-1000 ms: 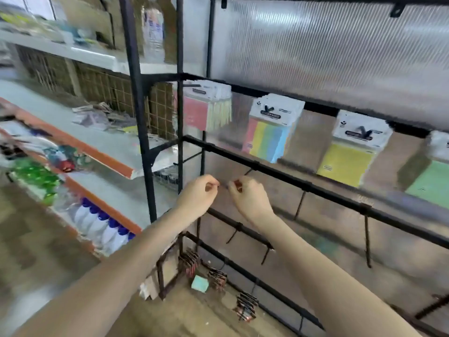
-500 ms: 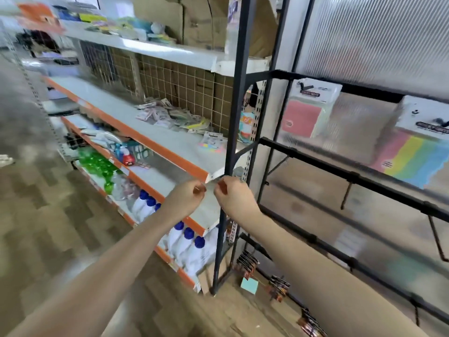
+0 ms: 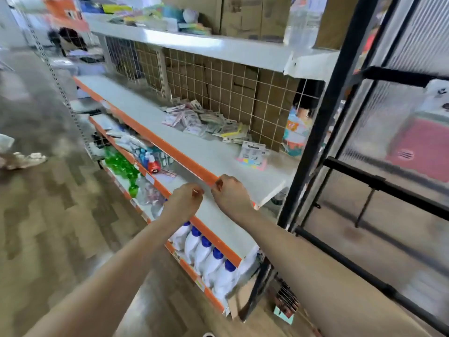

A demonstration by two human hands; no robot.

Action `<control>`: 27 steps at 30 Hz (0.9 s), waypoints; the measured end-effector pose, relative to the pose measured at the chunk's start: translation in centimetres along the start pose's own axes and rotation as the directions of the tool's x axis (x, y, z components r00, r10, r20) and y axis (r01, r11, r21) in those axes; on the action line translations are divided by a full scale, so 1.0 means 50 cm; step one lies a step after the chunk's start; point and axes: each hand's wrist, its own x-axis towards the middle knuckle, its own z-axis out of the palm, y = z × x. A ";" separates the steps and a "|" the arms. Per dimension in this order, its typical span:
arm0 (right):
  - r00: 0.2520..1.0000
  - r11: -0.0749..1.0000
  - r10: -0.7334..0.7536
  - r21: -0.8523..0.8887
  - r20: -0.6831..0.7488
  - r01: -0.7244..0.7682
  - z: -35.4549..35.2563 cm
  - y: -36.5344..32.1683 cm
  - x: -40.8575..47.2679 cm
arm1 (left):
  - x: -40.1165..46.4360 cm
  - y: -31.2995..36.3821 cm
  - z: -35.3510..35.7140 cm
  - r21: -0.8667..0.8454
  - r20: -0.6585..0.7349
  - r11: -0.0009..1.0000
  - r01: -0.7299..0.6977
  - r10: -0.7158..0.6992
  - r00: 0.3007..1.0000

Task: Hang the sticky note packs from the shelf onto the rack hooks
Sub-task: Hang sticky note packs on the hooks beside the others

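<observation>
A multicoloured sticky note pack (image 3: 252,155) lies on the white shelf (image 3: 150,110) near its right end. Further back, a loose pile of packs (image 3: 206,120) rests against the wire grid. My left hand (image 3: 185,200) and my right hand (image 3: 230,193) hover close together in front of the shelf's orange edge, fingers curled, thumbs against fingertips, with nothing visible in them. The black rack (image 3: 379,183) stands to the right. A pink pack (image 3: 422,149) hangs on it, blurred, and a bare hook (image 3: 364,207) hangs from its middle bar.
White bottles with blue caps (image 3: 206,251) fill the bottom shelf, and green bottles (image 3: 119,164) stand further left. Cardboard boxes (image 3: 243,15) sit on the top shelf. Small items (image 3: 286,300) lie on the floor at the rack's foot.
The view has swung left from the rack with its hanging packs to the shelf. Both hands stayed together in the same curled pose and now hover before the shelf edge.
</observation>
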 end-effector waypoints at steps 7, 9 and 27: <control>0.991 0.988 0.135 0.073 -0.005 -0.135 0.088 -0.007 0.197 | 0.212 -0.064 -0.003 0.105 0.002 0.994 0.008 -0.009 1.000; 0.992 0.990 0.130 0.052 0.003 -0.129 0.110 -0.010 0.235 | 0.251 -0.072 0.004 0.104 0.001 0.995 0.008 -0.008 1.000; 0.973 0.917 0.228 -0.326 -0.043 -0.229 0.199 -0.014 0.574 | 0.629 -0.205 -0.045 0.131 0.119 0.973 -0.190 0.175 0.977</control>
